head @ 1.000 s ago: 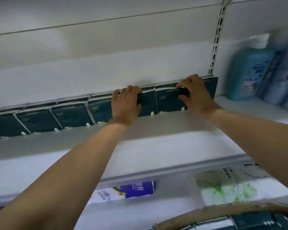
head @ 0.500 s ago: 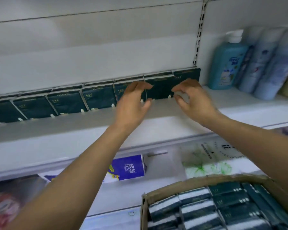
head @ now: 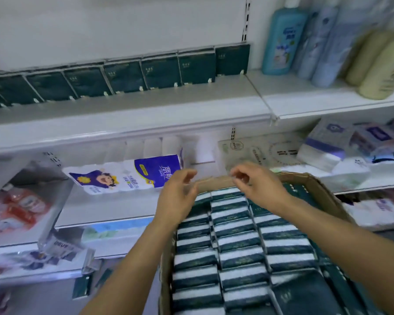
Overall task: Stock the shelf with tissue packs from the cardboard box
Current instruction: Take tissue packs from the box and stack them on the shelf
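A row of several dark green tissue packs (head: 159,72) stands upright against the back wall of the white upper shelf (head: 146,110). Below, a brown cardboard box (head: 316,185) holds several more green and white tissue packs (head: 237,242) in tight rows. My left hand (head: 179,196) hovers over the box's far left corner, fingers loosely curled and empty. My right hand (head: 257,185) hovers over the box's far edge, fingers also loosely curled, holding nothing. Both hands are apart from the packs on the shelf.
Blue bottles (head: 282,35) and cream bottles (head: 382,62) stand on the upper shelf at the right. On the shelf below lie a purple and white paper roll pack (head: 132,176), a pale printed pack (head: 259,151) and white tissue packs (head: 328,144). Red packets (head: 18,205) lie lower left.
Both hands let go of the packs on the shelf and dropped down toward me, to just above the box. The view tilted down, so the box now fills the lower right.
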